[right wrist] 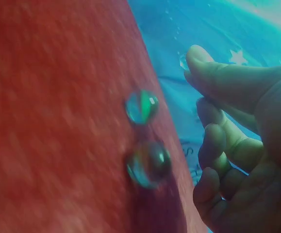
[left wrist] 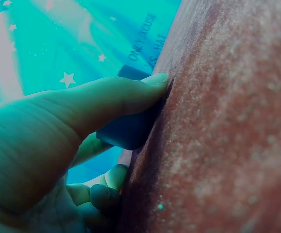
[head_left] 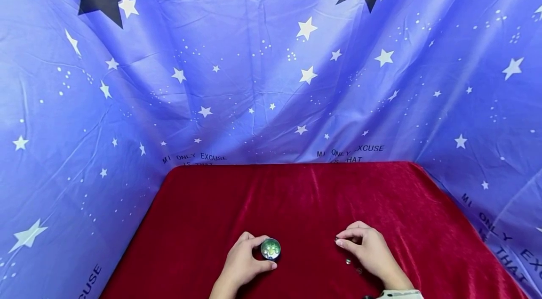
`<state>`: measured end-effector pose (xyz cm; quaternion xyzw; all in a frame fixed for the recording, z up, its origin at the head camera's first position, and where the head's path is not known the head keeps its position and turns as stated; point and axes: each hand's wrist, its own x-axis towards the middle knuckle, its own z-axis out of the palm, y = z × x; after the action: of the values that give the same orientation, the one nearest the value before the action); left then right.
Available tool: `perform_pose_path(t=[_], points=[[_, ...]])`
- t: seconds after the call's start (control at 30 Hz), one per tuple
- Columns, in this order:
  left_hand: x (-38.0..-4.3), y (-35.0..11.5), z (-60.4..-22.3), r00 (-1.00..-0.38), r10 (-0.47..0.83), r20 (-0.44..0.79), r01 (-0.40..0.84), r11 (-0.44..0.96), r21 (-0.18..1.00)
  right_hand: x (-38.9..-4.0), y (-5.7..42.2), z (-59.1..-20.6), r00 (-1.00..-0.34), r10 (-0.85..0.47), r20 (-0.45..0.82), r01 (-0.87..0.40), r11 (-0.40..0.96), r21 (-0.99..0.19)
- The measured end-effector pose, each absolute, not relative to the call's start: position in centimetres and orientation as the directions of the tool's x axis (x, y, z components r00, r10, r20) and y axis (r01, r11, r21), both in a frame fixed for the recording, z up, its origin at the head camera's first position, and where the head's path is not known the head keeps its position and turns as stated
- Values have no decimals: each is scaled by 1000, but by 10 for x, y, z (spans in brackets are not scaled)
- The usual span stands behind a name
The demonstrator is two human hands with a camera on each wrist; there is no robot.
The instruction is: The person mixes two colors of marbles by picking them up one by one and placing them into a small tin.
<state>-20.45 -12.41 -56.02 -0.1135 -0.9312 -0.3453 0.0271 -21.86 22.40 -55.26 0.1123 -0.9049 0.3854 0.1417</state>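
Note:
My left hand [head_left: 243, 259] holds a small dark round cup [head_left: 271, 248] between thumb and fingers, resting on the red cloth. Shiny green, glassy marbles show inside the cup from above. In the left wrist view the cup's dark side [left wrist: 128, 130] appears behind the thumb. To the right, my right hand [head_left: 368, 247] is just above the cloth, thumb and index finger pinching a marble [right wrist: 183, 61] that is mostly hidden by the fingertips. Two more glass marbles lie below that hand: one with a green streak [right wrist: 141, 107] and a browner one [right wrist: 149, 164].
A red velvet cloth [head_left: 296, 200] covers the table. Blue curtains [head_left: 254, 77] with stars and printed words rise behind and on both sides of it. A pale patterned sleeve [head_left: 400, 294] shows at the right wrist.

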Motion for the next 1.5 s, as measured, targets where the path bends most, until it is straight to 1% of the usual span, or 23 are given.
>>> perform_pose_path(t=[0.4, 0.7, 0.93, 1.5], points=[[-205, -124, -561, -970, 196, 144, 242, 734, 635, -221, 192, -547, -929, -143, 342, -353, 620, -701], [-204, -127, -563, -971, 191, 146, 240, 738, 631, -223, 170, -542, -915, -199, 351, -396, 607, -689], [-206, -125, -563, -971, 190, 142, 237, 742, 627, -225, 155, -535, -916, -226, 331, -399, 587, -704], [-206, -125, -561, -966, 204, 161, 259, 726, 637, -231, 113, -530, -871, -338, 356, -490, 544, -682]])
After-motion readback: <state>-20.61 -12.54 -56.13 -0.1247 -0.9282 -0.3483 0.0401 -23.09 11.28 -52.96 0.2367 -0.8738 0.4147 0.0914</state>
